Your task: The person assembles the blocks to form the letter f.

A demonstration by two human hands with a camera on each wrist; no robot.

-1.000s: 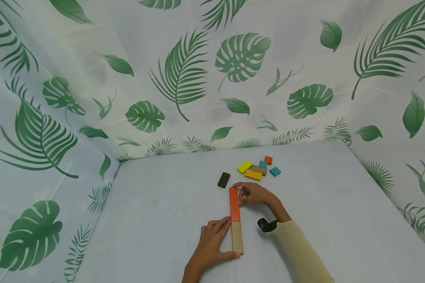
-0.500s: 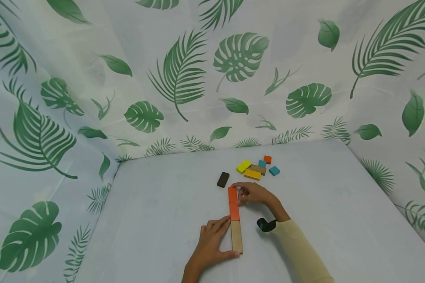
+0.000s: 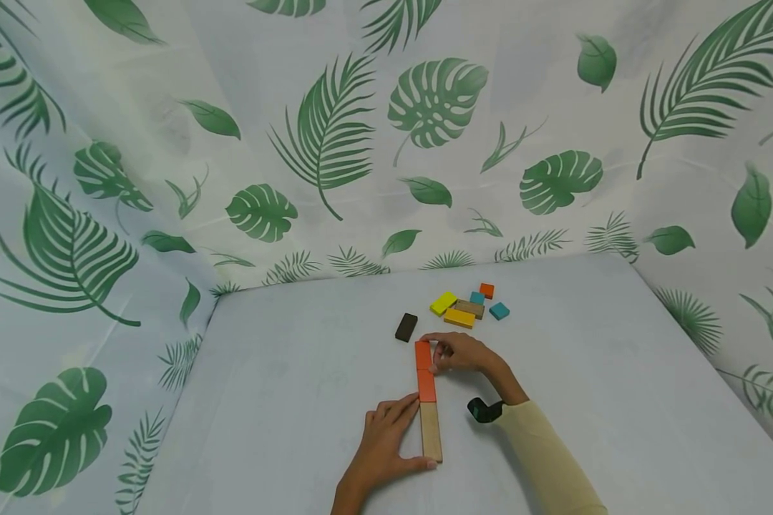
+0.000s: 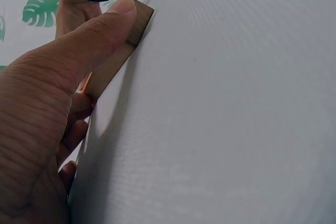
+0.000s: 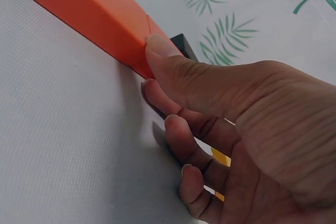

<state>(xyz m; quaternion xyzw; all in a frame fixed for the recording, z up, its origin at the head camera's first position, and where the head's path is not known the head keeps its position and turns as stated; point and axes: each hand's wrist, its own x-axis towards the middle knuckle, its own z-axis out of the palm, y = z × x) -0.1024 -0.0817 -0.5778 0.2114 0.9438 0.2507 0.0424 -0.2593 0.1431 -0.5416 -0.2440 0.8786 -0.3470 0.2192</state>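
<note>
Two orange blocks, a far one [image 3: 423, 354] and a near one [image 3: 427, 387], lie end to end with a plain wooden block [image 3: 431, 433] in one straight row on the white surface. My left hand [image 3: 383, 445] spans the wooden block, thumb at its near end and fingertips at the left side by the joint with the orange. In the left wrist view the thumb presses against the end of that block [image 4: 108, 71]. My right hand [image 3: 462, 352] holds the far orange block, index finger at its far end and thumb on its right side. Its other fingers are curled.
Beyond the row lies a dark brown block [image 3: 406, 327]. A loose cluster to its right has a yellow block [image 3: 444, 303], an amber block [image 3: 460, 318], a brown wooden block [image 3: 469, 309], a blue block [image 3: 499, 311] and a small orange-red block [image 3: 487, 290]. Leaf-print cloth [image 3: 348, 236] walls the surface.
Both hands keep their places on the row and the blocks stay put. Only the head view has shifted very slightly.
</note>
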